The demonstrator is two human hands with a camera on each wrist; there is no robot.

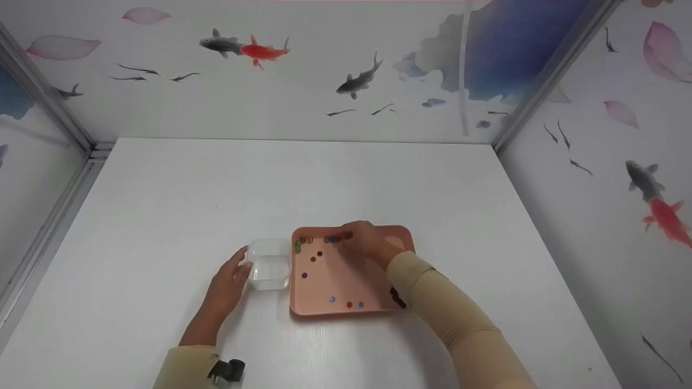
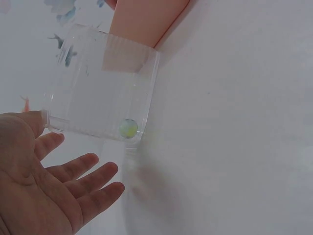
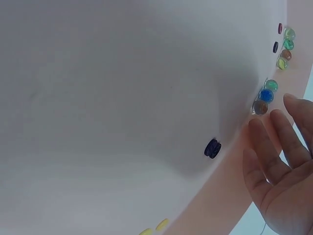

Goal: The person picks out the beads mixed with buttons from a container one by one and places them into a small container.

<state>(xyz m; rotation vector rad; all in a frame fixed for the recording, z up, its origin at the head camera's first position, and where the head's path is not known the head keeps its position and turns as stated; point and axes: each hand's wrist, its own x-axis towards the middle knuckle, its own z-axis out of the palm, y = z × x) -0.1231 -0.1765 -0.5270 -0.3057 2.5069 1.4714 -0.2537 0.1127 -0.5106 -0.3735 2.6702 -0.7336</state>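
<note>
My left hand [image 1: 226,281] is at the left side of a clear plastic container [image 1: 270,273], its fingers spread and relaxed. In the left wrist view the thumb is right at the container's edge, and one green-yellow marble [image 2: 128,128] shows at its bottom. My right hand [image 1: 367,240] reaches over the far side of a pink tray [image 1: 367,286]. From the right wrist, the loosely bent fingers show nothing between them. Their tips are close to a brown marble [image 3: 260,107], which is in a row with a blue marble [image 3: 266,95] and a green marble [image 3: 271,85] along the tray wall.
More marbles [image 1: 298,247] gather in the tray's far left corner. Small dark discs [image 1: 316,256], a purple disc [image 1: 304,275] and a few red and blue pieces [image 1: 350,304] are scattered inside. The white table [image 1: 259,183] is bounded by printed panels.
</note>
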